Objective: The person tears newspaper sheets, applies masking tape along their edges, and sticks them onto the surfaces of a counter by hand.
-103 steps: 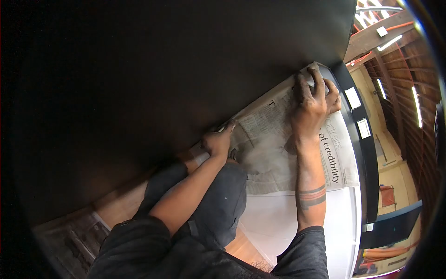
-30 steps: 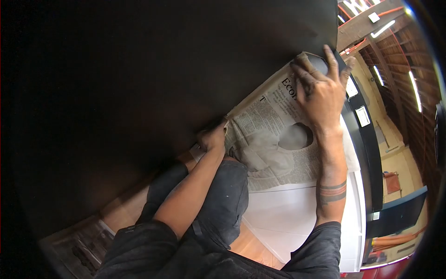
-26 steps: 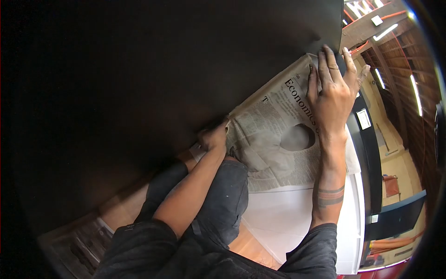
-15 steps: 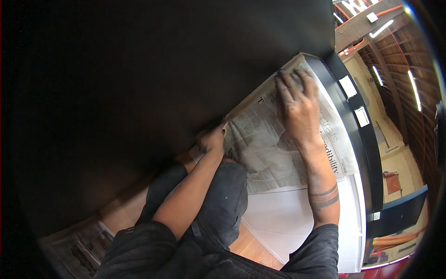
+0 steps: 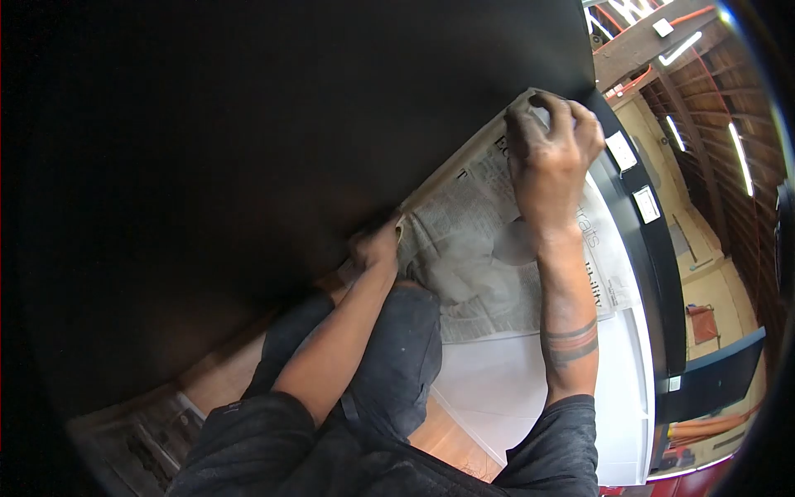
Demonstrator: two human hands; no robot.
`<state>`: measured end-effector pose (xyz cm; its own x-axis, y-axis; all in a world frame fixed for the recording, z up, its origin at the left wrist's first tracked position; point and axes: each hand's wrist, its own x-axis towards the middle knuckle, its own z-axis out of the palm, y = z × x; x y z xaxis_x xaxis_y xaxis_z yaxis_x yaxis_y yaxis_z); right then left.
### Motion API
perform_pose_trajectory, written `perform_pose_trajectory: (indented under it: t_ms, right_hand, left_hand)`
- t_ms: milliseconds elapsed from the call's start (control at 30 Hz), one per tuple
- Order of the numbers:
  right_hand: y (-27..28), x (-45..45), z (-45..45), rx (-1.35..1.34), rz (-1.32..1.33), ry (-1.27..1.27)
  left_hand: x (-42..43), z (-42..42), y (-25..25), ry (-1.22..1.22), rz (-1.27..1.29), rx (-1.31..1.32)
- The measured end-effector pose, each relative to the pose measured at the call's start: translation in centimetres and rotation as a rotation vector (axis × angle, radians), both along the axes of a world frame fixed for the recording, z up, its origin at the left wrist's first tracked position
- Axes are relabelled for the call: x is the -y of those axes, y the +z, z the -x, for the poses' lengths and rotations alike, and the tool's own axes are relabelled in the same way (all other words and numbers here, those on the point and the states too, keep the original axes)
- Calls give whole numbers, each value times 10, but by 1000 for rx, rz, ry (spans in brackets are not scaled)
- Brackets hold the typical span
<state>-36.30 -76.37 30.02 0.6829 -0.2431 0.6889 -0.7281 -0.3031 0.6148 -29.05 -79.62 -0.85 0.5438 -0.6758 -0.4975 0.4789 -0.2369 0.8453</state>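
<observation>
Head view: newspaper (image 5: 472, 228) lying along the lower edge of a large black panel (image 5: 248, 149), its near end over a white surface (image 5: 497, 385). Right hand (image 5: 553, 161) at the newspaper's far corner, fingers bent and a little parted; cannot tell whether they pinch the paper. Left hand (image 5: 377, 247) at its left end, against the panel edge, just beyond a dark-clad knee (image 5: 397, 340); fingers mostly in shadow, grip unreadable. Two white labels (image 5: 620, 152) right of the right hand, on a black strip (image 5: 658, 265).
</observation>
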Motion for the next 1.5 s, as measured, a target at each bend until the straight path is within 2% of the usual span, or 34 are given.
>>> perform_pose_trajectory:
  t_ms: [67,133,233,367,467,567,667,767,867,967,1033,1067,1167,1233,1333,1367,1433,1500]
  right_hand:
    - [-20,-1,-3,-68,-67,41]
    - [-48,0,-1,-215,-374,133]
    - [-83,-2,-4,-429,-498,83]
    - [-120,8,8,-520,-534,17]
    - [-147,13,10,-545,-565,28]
    - [-160,17,13,-540,-573,27]
    - [-160,19,14,-555,-556,-16]
    - [-163,19,19,-540,-535,-8]
    - [-164,22,21,-522,-519,20]
    - [-163,20,20,-528,-517,22]
    - [-169,26,22,-502,-533,50]
    - [-169,26,22,-504,-538,56]
    - [-167,25,20,-528,-567,30]
    - [-158,21,16,-582,-605,-40]
    - [-138,16,11,-438,-663,157]
    - [-117,8,4,-317,-613,175]
    - [-62,-18,-10,-78,-519,205]
    - [-22,-12,-1,151,-228,193]
  left_hand:
    - [0,5,4,76,45,-45]
    - [-15,-12,34,-36,27,-39]
    - [-13,-12,30,-39,56,-2]
    - [-19,-15,43,-62,61,-180]
    - [3,-3,-2,-88,71,-134]
    - [-12,-9,25,-49,97,-206]
    - [-17,-13,38,-2,118,-163]
    - [-28,-15,45,-30,154,-225]
    - [-19,-6,0,-43,206,55]
    - [-44,-15,-11,33,275,10]
    - [-58,-34,-29,-208,288,63]
    - [-64,-39,-28,-329,295,87]
    - [-73,-40,-17,-239,330,114]
    - [-70,-36,-14,-240,267,135]
    - [-66,-33,-3,-238,234,203]
    - [-66,-32,3,-240,232,231]
    - [-64,-28,15,-184,309,120]
    - [-59,-24,18,-174,299,54]
